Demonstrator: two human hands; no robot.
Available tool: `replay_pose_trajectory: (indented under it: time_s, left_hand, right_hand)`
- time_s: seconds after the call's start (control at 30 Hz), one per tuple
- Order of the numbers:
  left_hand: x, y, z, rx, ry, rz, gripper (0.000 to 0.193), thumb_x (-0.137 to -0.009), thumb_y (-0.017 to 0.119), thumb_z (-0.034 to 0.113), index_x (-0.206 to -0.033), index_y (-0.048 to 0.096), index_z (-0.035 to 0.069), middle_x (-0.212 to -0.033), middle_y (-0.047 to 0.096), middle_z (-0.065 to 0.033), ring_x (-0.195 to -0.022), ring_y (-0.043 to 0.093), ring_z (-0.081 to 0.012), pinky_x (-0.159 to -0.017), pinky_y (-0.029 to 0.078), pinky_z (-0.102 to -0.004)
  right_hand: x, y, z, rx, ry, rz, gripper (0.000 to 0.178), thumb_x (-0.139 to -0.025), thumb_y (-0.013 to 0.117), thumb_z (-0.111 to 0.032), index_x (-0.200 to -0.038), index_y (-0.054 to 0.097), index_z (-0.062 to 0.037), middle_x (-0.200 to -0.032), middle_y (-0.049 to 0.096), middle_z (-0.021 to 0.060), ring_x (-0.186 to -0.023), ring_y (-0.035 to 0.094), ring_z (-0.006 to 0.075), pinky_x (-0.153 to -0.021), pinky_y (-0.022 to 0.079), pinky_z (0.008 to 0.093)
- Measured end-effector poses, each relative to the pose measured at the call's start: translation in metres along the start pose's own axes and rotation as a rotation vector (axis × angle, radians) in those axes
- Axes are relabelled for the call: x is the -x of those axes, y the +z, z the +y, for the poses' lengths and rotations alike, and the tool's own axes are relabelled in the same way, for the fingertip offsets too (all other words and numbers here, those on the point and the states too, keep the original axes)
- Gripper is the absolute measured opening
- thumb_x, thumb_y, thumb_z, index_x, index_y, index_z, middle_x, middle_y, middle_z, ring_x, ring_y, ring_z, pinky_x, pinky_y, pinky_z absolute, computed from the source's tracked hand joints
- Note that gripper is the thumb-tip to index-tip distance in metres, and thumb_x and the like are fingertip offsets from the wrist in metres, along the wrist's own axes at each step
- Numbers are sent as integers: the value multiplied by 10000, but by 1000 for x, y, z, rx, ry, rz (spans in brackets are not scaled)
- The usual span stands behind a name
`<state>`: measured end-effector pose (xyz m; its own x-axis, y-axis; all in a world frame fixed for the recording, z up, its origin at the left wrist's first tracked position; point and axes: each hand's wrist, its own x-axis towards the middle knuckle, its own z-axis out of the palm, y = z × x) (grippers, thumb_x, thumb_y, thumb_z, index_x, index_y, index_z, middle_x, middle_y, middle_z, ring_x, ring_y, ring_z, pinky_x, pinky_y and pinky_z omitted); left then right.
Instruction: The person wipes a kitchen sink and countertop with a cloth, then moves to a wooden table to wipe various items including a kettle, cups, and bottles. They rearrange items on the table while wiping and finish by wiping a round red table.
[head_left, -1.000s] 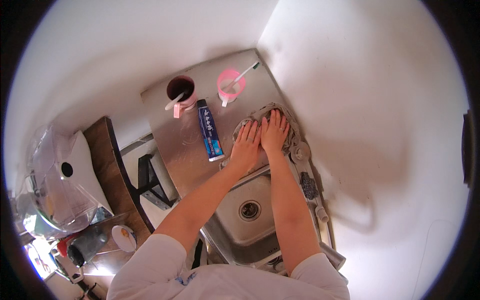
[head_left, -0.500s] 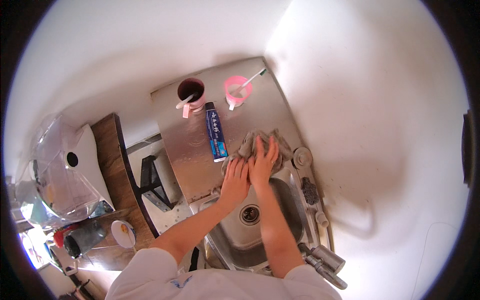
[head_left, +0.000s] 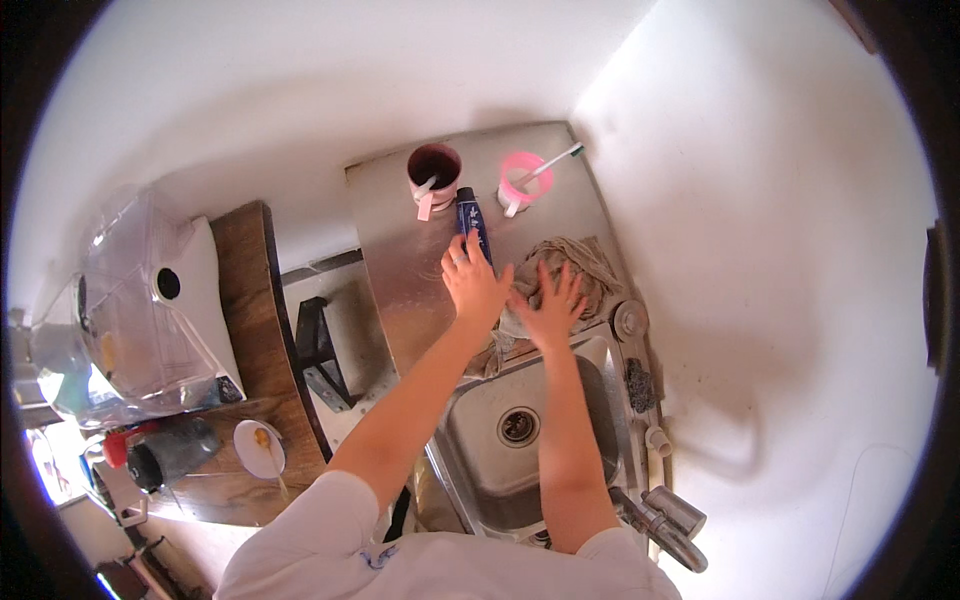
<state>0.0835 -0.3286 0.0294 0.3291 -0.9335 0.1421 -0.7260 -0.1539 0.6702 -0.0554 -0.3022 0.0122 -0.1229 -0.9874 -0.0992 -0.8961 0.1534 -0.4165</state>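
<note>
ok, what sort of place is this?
Probably a household washing area, bathroom or kitchen unclear: a steel sink set beside a metal countertop, which holds a blue tube and a pink cup with a toothbrush in it.

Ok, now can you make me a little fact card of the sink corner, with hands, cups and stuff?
Place: metal counter beside a sink
Left hand: over the lower part of a dark blue tube; grip can't be told
Right hand: fingers spread over a crumpled grey-brown cloth
Left cup: pink, dark inside
Right cup: bright pink rim, holding a toothbrush
Sink's right edge: dark scrubber
</note>
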Motion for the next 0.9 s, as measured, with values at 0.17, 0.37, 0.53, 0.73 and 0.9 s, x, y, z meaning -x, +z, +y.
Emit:
replay_pose_trajectory:
  time_s: [0.17,0.37,0.53,0.73,0.9]
  left_hand:
    - [-14,12,-5,-118,-17,-143,870,-794,747,168,-1518,274,73,-1430,372,-192,-1230,447,-386,-982,428,-485]
    - [37,-52,-59,22,-8,-348,781,-743,703,101,-1454,384,58,-1276,510,-212,-1135,549,-414,-917,491,-464]
    - [30,-106,-82,263,24,-112,563,-695,751,129,-1224,570,63,-1173,541,-193,-1020,597,-410,-853,520,-456]
    - [-27,-97,-52,352,102,-30,523,-672,791,108,-1161,609,72,-1394,421,-163,-1082,592,-399,-877,512,-433]
    - [-50,-55,-49,398,138,117,512,-651,807,130,-1120,614,62,-1378,449,-200,-1059,601,-417,-862,532,-455]
  right_hand:
    - [42,17,-7,143,-73,1,898,-805,656,-648,-1522,366,-193,-1637,74,210,-1501,2,465,-1131,40,705]
    - [22,25,-12,157,129,31,736,-886,609,-570,-1516,379,-266,-1654,30,155,-1493,-16,481,-1107,40,738]
    - [8,52,-62,144,-118,174,695,-882,583,-596,-1480,456,-266,-1630,180,159,-1485,51,493,-1099,56,743]
    - [62,73,-103,155,-360,31,677,-857,612,-575,-1439,499,-248,-1613,230,128,-1481,108,473,-1110,73,725]
    - [62,66,-98,87,-337,-8,669,-849,633,-554,-1426,516,-235,-1616,230,103,-1495,108,429,-1134,48,693]
